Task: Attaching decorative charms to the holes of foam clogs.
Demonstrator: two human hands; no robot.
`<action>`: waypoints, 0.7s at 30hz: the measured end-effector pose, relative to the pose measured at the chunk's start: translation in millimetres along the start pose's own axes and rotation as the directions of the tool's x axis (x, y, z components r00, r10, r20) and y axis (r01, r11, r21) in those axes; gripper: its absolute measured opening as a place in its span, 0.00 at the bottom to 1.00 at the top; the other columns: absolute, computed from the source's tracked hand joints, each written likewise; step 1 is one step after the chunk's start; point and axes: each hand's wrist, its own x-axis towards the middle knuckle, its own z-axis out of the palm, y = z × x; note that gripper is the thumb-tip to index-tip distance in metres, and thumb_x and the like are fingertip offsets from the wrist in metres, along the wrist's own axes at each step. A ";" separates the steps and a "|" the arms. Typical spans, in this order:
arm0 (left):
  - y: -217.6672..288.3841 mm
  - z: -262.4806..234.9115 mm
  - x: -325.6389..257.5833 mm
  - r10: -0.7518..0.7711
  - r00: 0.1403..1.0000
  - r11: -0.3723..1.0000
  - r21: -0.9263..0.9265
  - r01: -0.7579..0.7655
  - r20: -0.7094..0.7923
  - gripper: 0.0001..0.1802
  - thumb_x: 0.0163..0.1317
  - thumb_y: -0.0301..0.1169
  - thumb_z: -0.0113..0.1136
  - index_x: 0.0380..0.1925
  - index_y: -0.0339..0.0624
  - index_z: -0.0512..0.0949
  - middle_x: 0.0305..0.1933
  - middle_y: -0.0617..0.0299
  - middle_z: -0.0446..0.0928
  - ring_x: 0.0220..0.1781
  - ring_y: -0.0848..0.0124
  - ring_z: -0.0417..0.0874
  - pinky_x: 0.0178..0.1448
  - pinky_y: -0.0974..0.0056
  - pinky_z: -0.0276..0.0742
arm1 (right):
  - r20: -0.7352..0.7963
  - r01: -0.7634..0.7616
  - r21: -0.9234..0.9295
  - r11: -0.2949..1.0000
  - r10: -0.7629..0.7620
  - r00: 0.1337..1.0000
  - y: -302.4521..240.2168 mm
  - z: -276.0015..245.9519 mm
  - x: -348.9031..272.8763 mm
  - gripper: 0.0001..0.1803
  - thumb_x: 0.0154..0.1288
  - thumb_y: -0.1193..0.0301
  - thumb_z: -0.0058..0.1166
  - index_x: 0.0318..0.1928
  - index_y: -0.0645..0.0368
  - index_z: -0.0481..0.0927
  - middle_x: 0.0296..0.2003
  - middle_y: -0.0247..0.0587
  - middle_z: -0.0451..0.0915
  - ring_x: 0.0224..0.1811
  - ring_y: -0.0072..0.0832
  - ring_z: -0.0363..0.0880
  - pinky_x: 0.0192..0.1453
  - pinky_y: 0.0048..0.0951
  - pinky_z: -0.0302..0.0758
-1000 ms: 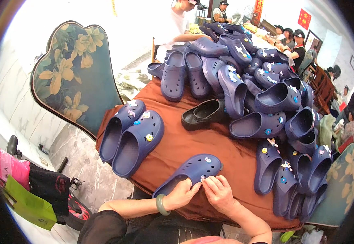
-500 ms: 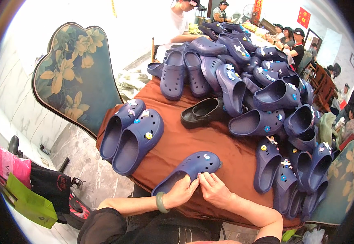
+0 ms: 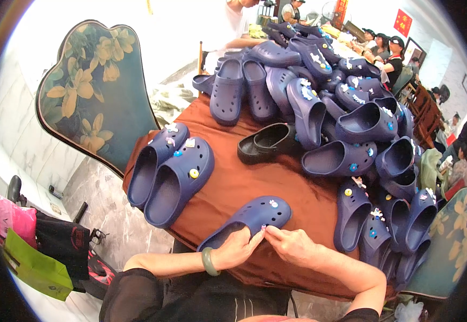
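Note:
A navy clog (image 3: 252, 210) lies near the table's front edge, its toe pointing right and away from me, with one round charm on the upper. My left hand (image 3: 234, 249), a green bangle on its wrist, grips the clog from the opening; some of its fingers are hidden inside. Against the clog's near side, my right hand (image 3: 292, 246) pinches a tiny pinkish shoe charm (image 3: 263, 228) between thumb and fingertips. The two hands almost meet there. To the left sits a pair of navy clogs, the nearer clog (image 3: 184, 180) bearing a yellow round charm.
A large heap of navy clogs (image 3: 363, 123) fills the table's far right, several with charms. One black clog (image 3: 265, 143) rests beside it on the brown cloth (image 3: 220, 155). A floral chair back (image 3: 105, 102) stands left. Several people work farther back; a person in white (image 3: 231, 24) is nearest.
My right hand has turned and drawn slightly right, showing the small charm at its fingertips. My left hand still holds the clog. The whole view has shifted a little.

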 end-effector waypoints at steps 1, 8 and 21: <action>5.3 -3.0 -2.8 -0.012 1.000 1.000 -0.009 0.012 0.009 0.17 0.71 0.36 0.50 0.41 0.27 0.72 0.34 0.35 0.76 0.37 0.42 0.79 0.38 0.51 0.74 | 0.109 0.022 -0.074 0.997 -0.014 0.994 -1.8 -3.3 0.4 0.27 0.50 0.74 0.54 0.53 0.72 0.74 0.47 0.41 0.74 0.32 0.23 0.79 0.26 0.24 0.79; 3.1 -4.3 10.3 -0.094 0.994 0.994 -0.059 0.091 -0.049 0.18 0.71 0.37 0.50 0.49 0.30 0.71 0.47 0.35 0.76 0.54 0.44 0.77 0.53 0.54 0.73 | 0.004 -0.088 -0.028 0.996 0.088 0.996 -1.6 28.3 6.8 0.25 0.51 0.77 0.51 0.52 0.75 0.73 0.49 0.51 0.75 0.36 0.29 0.81 0.29 0.28 0.81; 11.5 -2.6 -21.0 -0.074 0.988 0.970 -0.219 0.103 0.136 0.17 0.66 0.31 0.57 0.50 0.31 0.73 0.40 0.47 0.80 0.41 0.59 0.82 0.45 0.62 0.75 | -0.369 -0.253 0.268 0.929 0.342 0.864 -47.0 54.1 -32.4 0.31 0.46 0.83 0.56 0.56 0.61 0.76 0.44 0.47 0.76 0.37 0.39 0.81 0.40 0.35 0.80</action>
